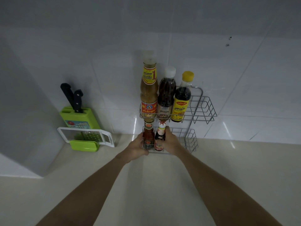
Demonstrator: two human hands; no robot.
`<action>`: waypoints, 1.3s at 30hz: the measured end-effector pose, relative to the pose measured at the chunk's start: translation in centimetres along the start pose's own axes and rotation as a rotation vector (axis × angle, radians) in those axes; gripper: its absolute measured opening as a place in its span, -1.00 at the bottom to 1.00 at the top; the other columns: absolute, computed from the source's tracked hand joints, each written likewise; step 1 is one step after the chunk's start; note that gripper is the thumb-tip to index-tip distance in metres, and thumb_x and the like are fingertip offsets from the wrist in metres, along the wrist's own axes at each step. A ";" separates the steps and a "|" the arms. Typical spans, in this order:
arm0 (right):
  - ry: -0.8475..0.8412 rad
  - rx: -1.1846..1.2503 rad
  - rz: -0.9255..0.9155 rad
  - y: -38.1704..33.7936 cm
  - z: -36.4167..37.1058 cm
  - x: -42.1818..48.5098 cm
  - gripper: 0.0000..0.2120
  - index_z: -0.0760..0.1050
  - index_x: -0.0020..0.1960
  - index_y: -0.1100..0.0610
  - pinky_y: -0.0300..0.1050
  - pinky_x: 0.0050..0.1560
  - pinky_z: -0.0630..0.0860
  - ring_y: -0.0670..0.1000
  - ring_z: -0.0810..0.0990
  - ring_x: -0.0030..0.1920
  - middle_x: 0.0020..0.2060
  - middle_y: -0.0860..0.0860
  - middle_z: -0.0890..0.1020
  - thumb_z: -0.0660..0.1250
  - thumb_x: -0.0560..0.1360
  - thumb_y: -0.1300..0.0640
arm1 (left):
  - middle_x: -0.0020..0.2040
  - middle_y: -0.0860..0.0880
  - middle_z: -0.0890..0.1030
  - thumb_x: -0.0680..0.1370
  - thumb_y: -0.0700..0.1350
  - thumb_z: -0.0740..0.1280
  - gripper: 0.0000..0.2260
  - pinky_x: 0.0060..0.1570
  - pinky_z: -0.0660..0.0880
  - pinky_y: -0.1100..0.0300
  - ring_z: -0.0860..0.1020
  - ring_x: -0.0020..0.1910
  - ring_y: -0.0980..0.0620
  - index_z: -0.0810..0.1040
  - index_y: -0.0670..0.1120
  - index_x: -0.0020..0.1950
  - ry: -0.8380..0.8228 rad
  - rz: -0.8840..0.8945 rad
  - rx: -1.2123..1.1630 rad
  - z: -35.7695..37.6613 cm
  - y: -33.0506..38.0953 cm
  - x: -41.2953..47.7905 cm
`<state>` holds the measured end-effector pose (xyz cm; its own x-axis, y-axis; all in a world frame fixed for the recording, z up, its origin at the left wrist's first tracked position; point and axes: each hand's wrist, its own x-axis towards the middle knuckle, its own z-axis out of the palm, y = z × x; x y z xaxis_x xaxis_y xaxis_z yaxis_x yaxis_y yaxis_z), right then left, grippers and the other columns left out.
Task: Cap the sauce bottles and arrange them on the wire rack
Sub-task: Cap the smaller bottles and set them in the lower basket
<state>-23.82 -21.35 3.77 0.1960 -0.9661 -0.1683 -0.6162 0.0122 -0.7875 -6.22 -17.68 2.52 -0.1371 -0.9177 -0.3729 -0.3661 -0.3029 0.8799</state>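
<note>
A two-shelf wire rack (205, 108) hangs on the tiled wall. Its upper shelf holds three capped bottles: a tall tan sauce bottle (148, 88), a dark bottle with a white cap (166, 95) and a dark bottle with a yellow cap (182, 101). On the lower shelf stand a red chili sauce bottle (148, 136) and a dark oyster sauce bottle (160, 136) with a red-and-white top. My left hand (136, 148) wraps the chili sauce bottle from the left. My right hand (169, 141) grips the oyster sauce bottle from the right.
A green knife block (78, 117) with two black-handled knives stands at the left by the wall. A white-framed grater (86, 136) leans in a green holder in front of it. The rack's right halves (190, 139) hold nothing. A beige counter (162, 185) runs below.
</note>
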 end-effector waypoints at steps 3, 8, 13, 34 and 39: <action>0.004 0.030 0.029 -0.1 0.1 0.0 -0.55 0.26 0.21 0.12 -0.10 -0.03 0.40 0.05 0.53 0.03 0.14 0.10 0.59 0.42 0.44 0.20 | 0.26 0.04 0.38 0.38 -0.39 0.43 -0.14 0.21 0.37 0.16 0.35 0.21 0.07 0.09 0.01 0.55 0.022 -0.020 0.012 0.0 0.1 0.1; 0.013 0.033 0.052 -0.1 0.1 -0.1 -0.52 0.28 0.22 0.13 -0.10 -0.04 0.40 0.09 0.56 0.07 0.13 0.11 0.60 0.44 0.41 0.21 | 0.26 0.04 0.39 0.38 -0.37 0.43 -0.14 0.22 0.38 0.14 0.38 0.27 0.02 0.10 0.02 0.55 0.036 -0.027 0.022 0.0 0.1 0.1; 0.024 0.022 0.064 0.1 -0.3 -0.6 -0.44 0.25 0.34 0.15 -0.10 0.07 0.41 0.16 0.52 0.24 0.27 0.14 0.54 0.42 0.43 0.25 | 0.38 -0.04 0.41 0.38 -0.37 0.43 -0.14 0.16 0.37 0.17 0.36 0.21 0.10 0.09 0.01 0.56 0.052 -0.015 0.029 0.1 0.0 0.0; 0.175 -0.064 -0.211 7.8 -4.0 -21.4 -0.65 0.48 0.22 0.10 -0.30 0.15 0.48 -0.05 0.56 0.12 0.13 0.03 0.59 0.24 0.51 0.39 | 0.32 0.02 0.50 0.47 -0.40 0.34 -0.51 0.29 0.30 0.27 0.40 0.40 0.03 0.47 -0.02 0.32 0.002 0.130 -0.011 11.3 -3.3 -16.8; -0.013 -0.394 -0.120 14.1 -3.2 -27.8 -0.69 0.45 0.30 0.05 -0.05 0.19 0.46 0.07 0.52 0.21 0.26 0.04 0.55 0.24 0.57 0.19 | 0.39 0.17 0.42 0.41 -0.35 0.35 -0.39 0.34 0.20 0.34 0.31 0.41 0.26 0.40 0.08 0.40 -0.308 0.156 0.131 15.5 -4.9 -20.3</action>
<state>-40.44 4.89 -0.76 0.2923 -0.9512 -0.0986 -0.8326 -0.2024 -0.5155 -15.95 6.37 1.23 -0.4643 -0.8235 -0.3259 -0.4312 -0.1113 0.8954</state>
